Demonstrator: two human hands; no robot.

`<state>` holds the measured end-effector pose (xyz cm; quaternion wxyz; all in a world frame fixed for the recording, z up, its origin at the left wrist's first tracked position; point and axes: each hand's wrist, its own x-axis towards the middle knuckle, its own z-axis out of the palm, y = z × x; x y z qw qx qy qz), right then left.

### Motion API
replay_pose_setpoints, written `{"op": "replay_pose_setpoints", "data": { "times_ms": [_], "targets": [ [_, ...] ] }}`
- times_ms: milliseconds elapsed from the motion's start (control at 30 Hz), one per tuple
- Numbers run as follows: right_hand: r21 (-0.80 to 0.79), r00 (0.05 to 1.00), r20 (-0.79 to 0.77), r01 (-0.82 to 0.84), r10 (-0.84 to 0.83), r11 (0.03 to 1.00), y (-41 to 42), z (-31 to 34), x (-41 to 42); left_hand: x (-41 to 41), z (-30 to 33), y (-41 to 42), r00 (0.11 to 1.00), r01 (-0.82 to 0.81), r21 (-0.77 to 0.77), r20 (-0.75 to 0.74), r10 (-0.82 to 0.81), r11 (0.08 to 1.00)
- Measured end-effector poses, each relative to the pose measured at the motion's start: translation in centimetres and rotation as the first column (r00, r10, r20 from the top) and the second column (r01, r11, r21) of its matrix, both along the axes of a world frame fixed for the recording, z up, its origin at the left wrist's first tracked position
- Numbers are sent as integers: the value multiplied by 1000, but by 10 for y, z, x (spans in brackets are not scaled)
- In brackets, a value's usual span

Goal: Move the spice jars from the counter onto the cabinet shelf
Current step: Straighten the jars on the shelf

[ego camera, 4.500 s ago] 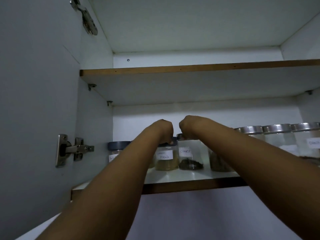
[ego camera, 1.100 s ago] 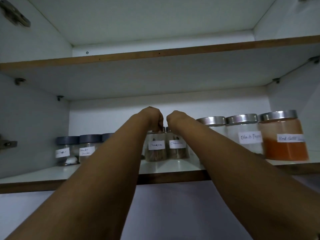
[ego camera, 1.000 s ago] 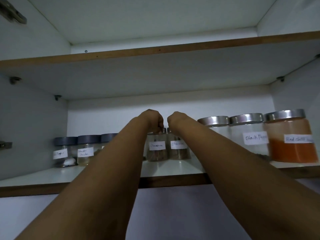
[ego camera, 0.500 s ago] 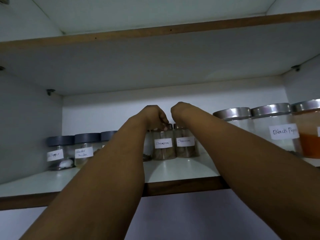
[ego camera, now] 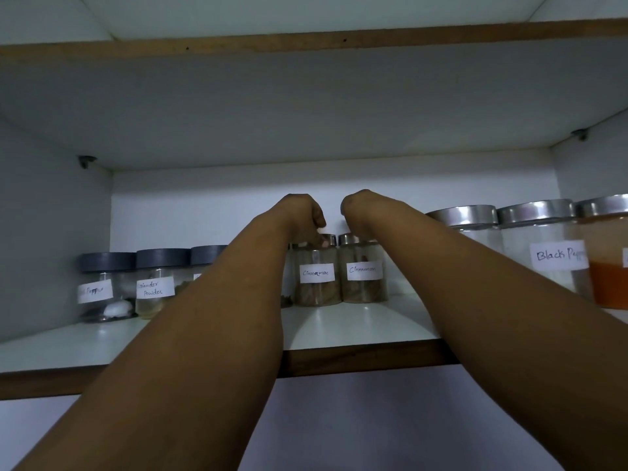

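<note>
Reaching up into the cabinet, both forearms extend to the far middle of the lower shelf (ego camera: pixel 356 329), a white board with a brown front edge.

Containers and contents:
- Left cinnamon jar (ego camera: pixel 317 278): clear glass, silver lid, brown bark-like pieces inside. It stands upright on the shelf. The left hand (ego camera: pixel 302 215) is over it, fingers curled down with the fingertips (ego camera: pixel 323 242) on the lid rim; the grip is narrow and holds the lid.
- Right cinnamon jar (ego camera: pixel 363 277): same type, same brown contents, upright, just beside the first and touching or nearly touching it. The right hand (ego camera: pixel 356 212) is over its lid with fingers curled down; they are hidden behind the wrist, so whether this grip holds the lid cannot be told.
- Far left: three grey-lidded jars (ego camera: pixel 136 283) in a row. The first holds something white and dark at the bottom, the second a pale yellowish powder; the third is mostly hidden by the left forearm.
- Right: large steel-lidded jars (ego camera: pixel 530 246). Two hold pale contents; the rightmost jar (ego camera: pixel 608 283) holds orange-red powder.

Legible writing, all handwritten on white paper labels:
- "Cinnamon" on both middle jars
- "Coriander Powder" on the second grey-lidded jar
- "…Pepper" on the first grey-lidded jar, first word unreadable
- "Black Pepp…" on a large jar, cut off by its neighbour

An upper shelf (ego camera: pixel 306 96) spans the cabinet above
</note>
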<state>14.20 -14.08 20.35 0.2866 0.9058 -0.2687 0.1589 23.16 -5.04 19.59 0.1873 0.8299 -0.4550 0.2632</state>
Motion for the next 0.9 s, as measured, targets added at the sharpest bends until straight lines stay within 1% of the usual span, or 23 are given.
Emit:
{"op": "replay_pose_setpoints", "data": {
  "times_ms": [133,233,300,333,367,400,433,467,533,600,633,700,767,800,833,867,900],
  "targets": [
    [17,1000,5,-22,22,1000,-3,-7,4,-2,0,-1,999,-36,69,19,35,997],
    [10,999,34,-39,38,999,-5,-8,7,0,3,-2,999,-46,87,30,43,995],
    [66,998,54,-25,21,998,-3,-8,7,0,3,-3,997,-58,107,55,52,993],
    [117,997,75,-20,12,993,-4,-8,10,0,4,-4,995,-65,93,80,58,994],
    [174,993,118,-40,19,984,-5,-9,12,0,7,-4,992,-61,58,118,54,996],
    [225,977,208,-93,45,970,-3,-10,13,-2,11,-3,984,-44,6,171,43,999],
    [240,946,314,-161,81,957,4,-10,9,-6,13,-1,972,-15,-62,234,29,998],
    [208,901,419,-219,115,953,12,-7,4,-10,15,1,958,29,-142,287,13,989],
    [58,803,554,-301,220,952,31,-6,-13,-22,11,8,941,139,-282,337,-37,949],
    [-139,694,627,-348,355,927,43,0,-35,-29,5,11,921,227,-392,383,-67,891],
    [-189,666,636,-356,390,915,46,2,-48,-32,4,13,907,261,-414,414,-75,872],
    [-235,617,651,-388,441,891,45,2,-75,-39,4,17,898,307,-457,429,-96,835],
    [-268,539,695,-419,475,868,38,3,-105,-49,8,21,911,363,-495,368,-188,789],
    [-267,516,717,-417,468,869,32,5,-121,-58,9,21,912,390,-500,325,-250,774],
    [-247,527,724,-402,444,881,26,7,-137,-69,10,21,906,416,-474,294,-306,776],
    [-208,577,713,-369,398,906,18,9,-152,-82,10,21,897,437,-414,271,-351,798],
    [-152,652,680,-324,337,934,11,11,-168,-96,9,19,885,459,-327,245,-395,826]
  ]
}}
